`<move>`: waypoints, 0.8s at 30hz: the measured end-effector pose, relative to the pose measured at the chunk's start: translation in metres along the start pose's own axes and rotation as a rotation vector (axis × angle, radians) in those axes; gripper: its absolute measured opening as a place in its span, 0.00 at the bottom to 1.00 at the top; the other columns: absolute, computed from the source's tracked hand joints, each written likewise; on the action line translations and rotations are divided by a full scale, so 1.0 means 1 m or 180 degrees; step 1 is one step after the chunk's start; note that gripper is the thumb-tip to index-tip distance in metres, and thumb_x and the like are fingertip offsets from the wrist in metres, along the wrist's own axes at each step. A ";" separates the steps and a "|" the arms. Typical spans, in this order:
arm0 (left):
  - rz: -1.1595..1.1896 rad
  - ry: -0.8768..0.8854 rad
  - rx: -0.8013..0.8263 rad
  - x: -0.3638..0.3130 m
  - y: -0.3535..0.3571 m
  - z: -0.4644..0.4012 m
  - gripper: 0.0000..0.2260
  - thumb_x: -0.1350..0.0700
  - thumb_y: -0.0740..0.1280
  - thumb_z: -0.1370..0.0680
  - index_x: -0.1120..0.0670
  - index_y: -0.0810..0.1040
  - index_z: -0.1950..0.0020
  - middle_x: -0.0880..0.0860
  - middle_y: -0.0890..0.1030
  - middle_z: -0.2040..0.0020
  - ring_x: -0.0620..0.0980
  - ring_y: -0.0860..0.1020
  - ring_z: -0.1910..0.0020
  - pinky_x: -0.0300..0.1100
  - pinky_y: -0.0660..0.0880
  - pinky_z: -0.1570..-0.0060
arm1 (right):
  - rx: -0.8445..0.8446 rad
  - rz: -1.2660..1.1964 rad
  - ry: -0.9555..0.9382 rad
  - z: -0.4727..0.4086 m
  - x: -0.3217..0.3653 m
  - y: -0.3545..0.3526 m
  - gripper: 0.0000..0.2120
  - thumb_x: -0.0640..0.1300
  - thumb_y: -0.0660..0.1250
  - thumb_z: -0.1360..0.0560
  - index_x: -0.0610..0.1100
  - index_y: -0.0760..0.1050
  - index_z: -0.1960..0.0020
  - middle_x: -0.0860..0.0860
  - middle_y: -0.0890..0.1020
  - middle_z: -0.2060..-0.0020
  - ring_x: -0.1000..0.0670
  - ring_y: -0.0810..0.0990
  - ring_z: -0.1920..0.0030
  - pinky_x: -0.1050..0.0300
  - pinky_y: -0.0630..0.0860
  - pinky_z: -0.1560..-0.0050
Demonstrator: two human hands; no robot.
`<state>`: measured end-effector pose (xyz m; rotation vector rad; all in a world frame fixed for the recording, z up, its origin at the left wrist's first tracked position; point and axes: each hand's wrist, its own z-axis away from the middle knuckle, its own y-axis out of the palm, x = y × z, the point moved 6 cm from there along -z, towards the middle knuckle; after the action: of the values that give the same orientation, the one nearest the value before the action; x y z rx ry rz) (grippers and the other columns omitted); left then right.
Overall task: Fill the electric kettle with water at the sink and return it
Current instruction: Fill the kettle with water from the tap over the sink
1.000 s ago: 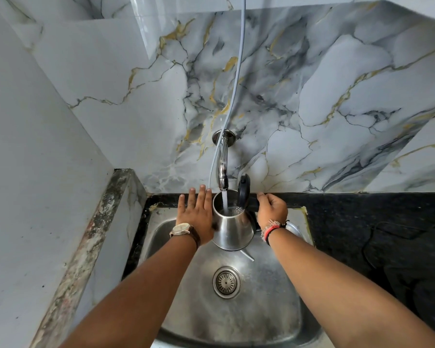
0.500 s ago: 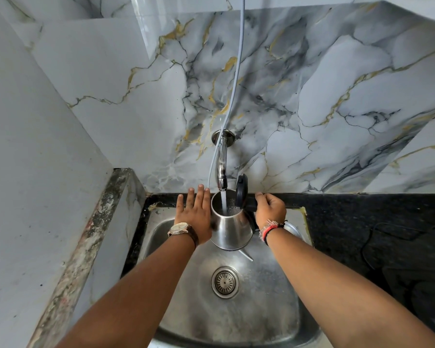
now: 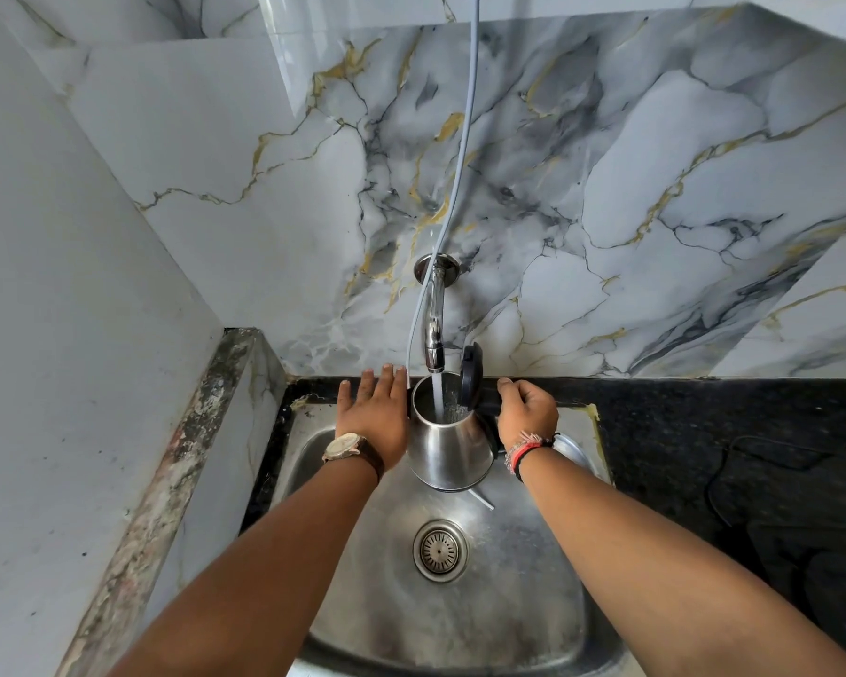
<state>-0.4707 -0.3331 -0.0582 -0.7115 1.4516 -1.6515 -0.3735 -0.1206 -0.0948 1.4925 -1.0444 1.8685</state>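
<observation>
The right hand (image 3: 526, 408) grips the handle of the electric kettle (image 3: 448, 447) while the left hand (image 3: 377, 412) presses flat and spread at its 9 o'clock side, so overfilling under the running tap (image 3: 434, 329) could plausibly spill water down into the sink (image 3: 548, 603).

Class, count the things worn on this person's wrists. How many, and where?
2. A watch on the left wrist, beside the kettle; a red and black thread band on the right wrist. None seems hidden.

Marble-patterned wall tiles (image 3: 655, 188) rise behind the grip; black countertop (image 3: 704, 432) right; grey hose (image 3: 465, 139) hangs above.
</observation>
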 end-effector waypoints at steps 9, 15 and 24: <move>0.1820 0.0368 -0.0641 -0.017 -0.051 -0.040 0.23 0.33 0.54 0.21 0.46 0.74 0.37 0.54 0.84 0.43 0.61 0.77 0.37 0.59 0.73 0.37 | -0.0037 -0.0007 0.0014 0.001 -0.001 0.000 0.24 0.49 0.69 0.25 0.49 0.68 0.77 0.55 0.65 0.83 0.47 0.65 0.73 0.54 0.64 0.68; 0.2531 -0.0069 -0.0130 -0.009 -0.046 -0.056 0.22 0.28 0.66 0.32 0.42 0.73 0.47 0.47 0.83 0.48 0.55 0.78 0.43 0.58 0.77 0.42 | -0.0024 -0.0054 0.0011 0.001 -0.003 0.002 0.22 0.52 0.68 0.26 0.49 0.68 0.76 0.55 0.65 0.83 0.46 0.66 0.73 0.53 0.65 0.68; 0.1860 -0.0257 -0.0778 -0.024 -0.061 -0.036 0.22 0.31 0.64 0.25 0.50 0.72 0.47 0.51 0.81 0.53 0.56 0.78 0.53 0.54 0.77 0.52 | 0.0016 -0.0108 0.0047 0.000 -0.005 0.007 0.21 0.55 0.67 0.28 0.49 0.68 0.76 0.54 0.66 0.82 0.45 0.67 0.72 0.52 0.67 0.68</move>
<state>-0.5012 -0.2930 -0.0031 -0.4169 1.6244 -1.0013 -0.3775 -0.1242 -0.1017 1.4879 -1.0023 1.8572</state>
